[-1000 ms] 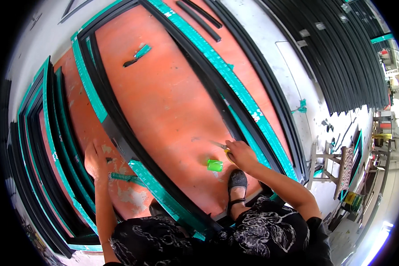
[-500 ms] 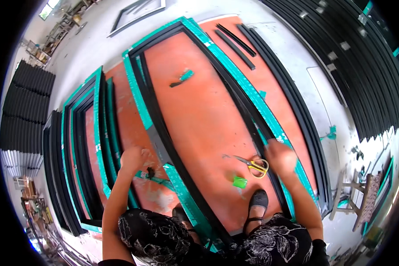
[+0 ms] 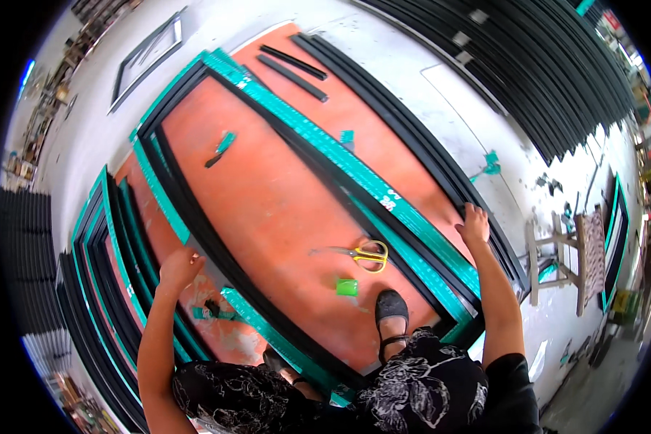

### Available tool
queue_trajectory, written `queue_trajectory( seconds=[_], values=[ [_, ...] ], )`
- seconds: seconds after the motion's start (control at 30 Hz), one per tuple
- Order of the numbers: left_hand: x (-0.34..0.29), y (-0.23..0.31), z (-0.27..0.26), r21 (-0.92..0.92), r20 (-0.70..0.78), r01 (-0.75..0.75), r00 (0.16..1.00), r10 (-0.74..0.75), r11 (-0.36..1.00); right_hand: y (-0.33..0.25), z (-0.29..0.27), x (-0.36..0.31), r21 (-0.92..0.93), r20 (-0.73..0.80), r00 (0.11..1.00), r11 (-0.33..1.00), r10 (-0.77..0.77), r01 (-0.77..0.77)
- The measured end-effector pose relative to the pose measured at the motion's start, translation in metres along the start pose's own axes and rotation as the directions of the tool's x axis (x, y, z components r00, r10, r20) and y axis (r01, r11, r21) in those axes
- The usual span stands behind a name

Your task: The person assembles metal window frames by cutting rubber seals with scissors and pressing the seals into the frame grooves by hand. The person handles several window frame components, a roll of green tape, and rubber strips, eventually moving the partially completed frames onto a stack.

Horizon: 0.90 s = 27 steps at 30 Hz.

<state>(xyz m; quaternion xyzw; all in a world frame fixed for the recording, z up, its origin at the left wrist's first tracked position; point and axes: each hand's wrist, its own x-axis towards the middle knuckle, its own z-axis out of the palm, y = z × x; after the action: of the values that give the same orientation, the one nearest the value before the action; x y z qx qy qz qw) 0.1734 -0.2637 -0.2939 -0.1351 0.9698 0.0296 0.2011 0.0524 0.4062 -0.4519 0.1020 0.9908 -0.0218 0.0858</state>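
My right hand is at the inner edge of the long black profiles, thumb apart from its fingers; it seems to touch them. My left hand is curled beside the left rail of a large black frame partly covered in green film; anything inside that hand is hidden. A green-filmed bar lies along the frame's right side, its near end angled away from the frame's rail. Inside the frame lie yellow-handled scissors, blades partly open, and a small bright green piece.
More filmed frames lie at the left. Two short black strips rest on the orange sheet at the far side. A stack of black profiles is at the far right, a wooden stool at the right. My foot is inside the frame.
The view has swung to the right. My right hand has moved from the frame's right rail outward to the black profiles. The near end of the green-filmed bar now sits farther from the rail.
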Motion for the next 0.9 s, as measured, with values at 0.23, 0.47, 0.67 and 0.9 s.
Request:
queue_trajectory(
  seconds=[0.23, 0.47, 0.67, 0.9],
  values=[
    [0.015, 0.011, -0.003, -0.21, 0.068, -0.195, 0.975, 0.213, 0.958, 0.045, -0.011, 0.004, 0.152, 0.08, 0.977, 0.971, -0.196, 0.182],
    [0.026, 0.047, 0.024, -0.202, 0.166, -0.312, 0.923, 0.346, 0.928, 0.148, -0.057, -0.071, 0.244, 0.113, 0.992, 0.969, -0.052, 0.023],
    [0.018, 0.075, 0.035, -0.156, 0.205, -0.333, 0.91, 0.36, 0.93, 0.158, -0.037, -0.077, 0.301, 0.166, 0.982, 0.944, 0.089, -0.137],
    [0.047, 0.037, 0.038, -0.079, 0.072, -0.235, 0.968, 0.241, 0.969, 0.051, -0.024, 0.01, 0.309, 0.071, 0.989, 0.946, -0.128, 0.1]
  ],
)
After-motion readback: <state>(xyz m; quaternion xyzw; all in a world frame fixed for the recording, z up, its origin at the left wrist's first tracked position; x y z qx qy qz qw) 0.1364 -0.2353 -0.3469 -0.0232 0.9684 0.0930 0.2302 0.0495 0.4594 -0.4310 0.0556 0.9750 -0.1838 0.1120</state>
